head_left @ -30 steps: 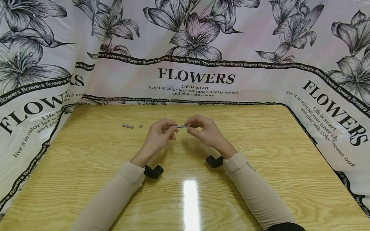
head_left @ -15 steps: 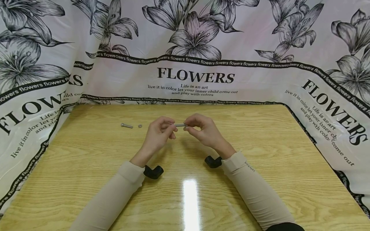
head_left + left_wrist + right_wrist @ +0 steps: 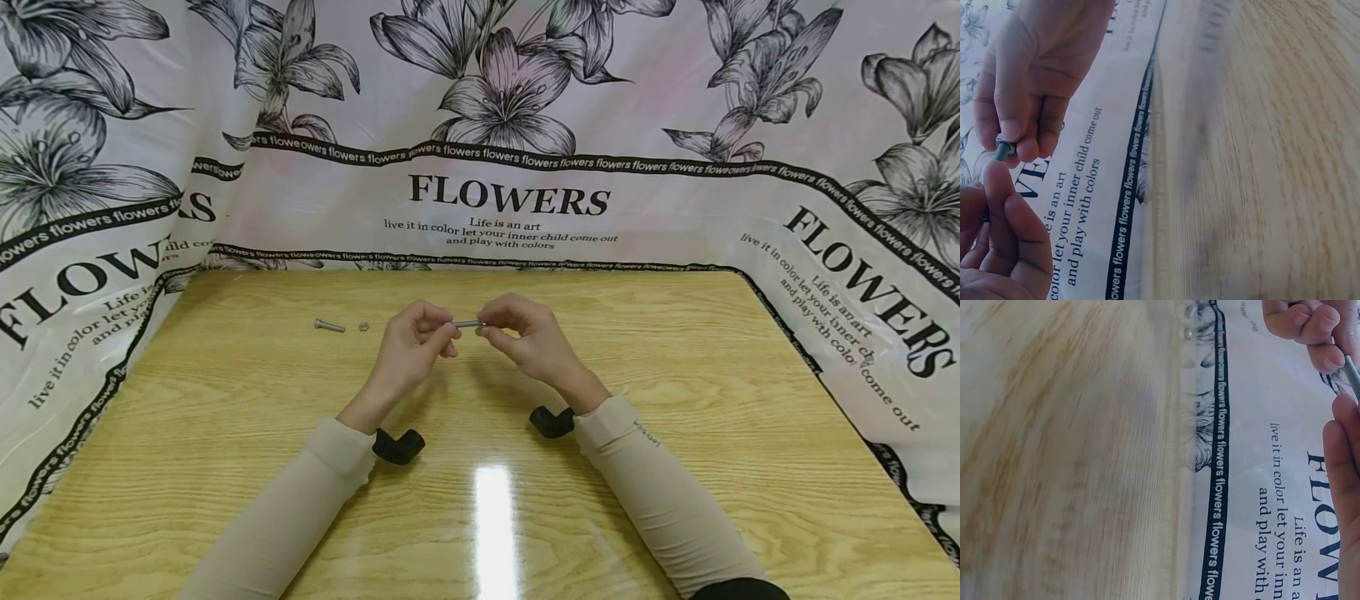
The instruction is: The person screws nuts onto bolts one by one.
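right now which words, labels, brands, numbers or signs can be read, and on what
"FLOWERS": large, on the patterned sheet
"Life is an art live it in color let your inner child come out and play with colors": beneath that, same sheet
"flowers", repeated: on the sheet's black bands
Lettering on the right sleeve: too small to read

Your left hand (image 3: 411,343) is covering one end of that bolt (image 3: 468,323) in the head view, and your right hand (image 3: 1346,475) is kinda getting cropped in the right wrist view.
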`<move>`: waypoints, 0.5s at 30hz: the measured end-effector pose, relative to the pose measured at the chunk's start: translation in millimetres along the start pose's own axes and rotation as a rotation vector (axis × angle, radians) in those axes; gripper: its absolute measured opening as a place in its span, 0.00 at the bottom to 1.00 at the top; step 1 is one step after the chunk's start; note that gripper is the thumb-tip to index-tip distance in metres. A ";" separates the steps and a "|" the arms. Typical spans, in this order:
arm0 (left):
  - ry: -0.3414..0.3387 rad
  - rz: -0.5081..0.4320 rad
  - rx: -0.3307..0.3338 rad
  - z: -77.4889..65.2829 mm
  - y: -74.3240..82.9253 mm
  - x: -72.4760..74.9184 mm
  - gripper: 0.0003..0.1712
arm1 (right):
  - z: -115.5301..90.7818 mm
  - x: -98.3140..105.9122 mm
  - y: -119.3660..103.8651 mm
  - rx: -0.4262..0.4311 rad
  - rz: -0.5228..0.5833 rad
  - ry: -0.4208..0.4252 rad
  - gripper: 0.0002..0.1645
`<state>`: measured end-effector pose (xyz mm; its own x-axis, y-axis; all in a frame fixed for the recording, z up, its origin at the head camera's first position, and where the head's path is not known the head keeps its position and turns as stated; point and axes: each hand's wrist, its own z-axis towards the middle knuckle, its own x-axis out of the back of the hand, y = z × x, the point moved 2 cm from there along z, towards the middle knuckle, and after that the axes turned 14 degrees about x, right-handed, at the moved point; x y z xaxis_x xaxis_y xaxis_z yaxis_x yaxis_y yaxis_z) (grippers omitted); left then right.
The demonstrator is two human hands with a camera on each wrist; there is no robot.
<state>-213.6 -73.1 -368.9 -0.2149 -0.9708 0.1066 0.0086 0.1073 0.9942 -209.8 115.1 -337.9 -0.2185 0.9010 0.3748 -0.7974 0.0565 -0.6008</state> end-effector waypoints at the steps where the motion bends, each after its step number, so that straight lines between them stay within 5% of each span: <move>1: -0.002 0.002 0.001 0.0 0.0 -0.1 0.11 | 0.0 0.1 -0.1 -0.013 0.005 0.000 0.09; 15: -0.021 0.001 -0.031 -0.5 -0.5 -2.3 0.09 | 0.3 1.1 -3.7 -0.166 -0.006 -0.059 0.11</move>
<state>-212.7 -71.0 -369.6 -0.2357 -0.9658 0.1080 0.0393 0.1015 0.9941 -207.3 115.8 -335.1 -0.2508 0.8737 0.4169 -0.6959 0.1366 -0.7051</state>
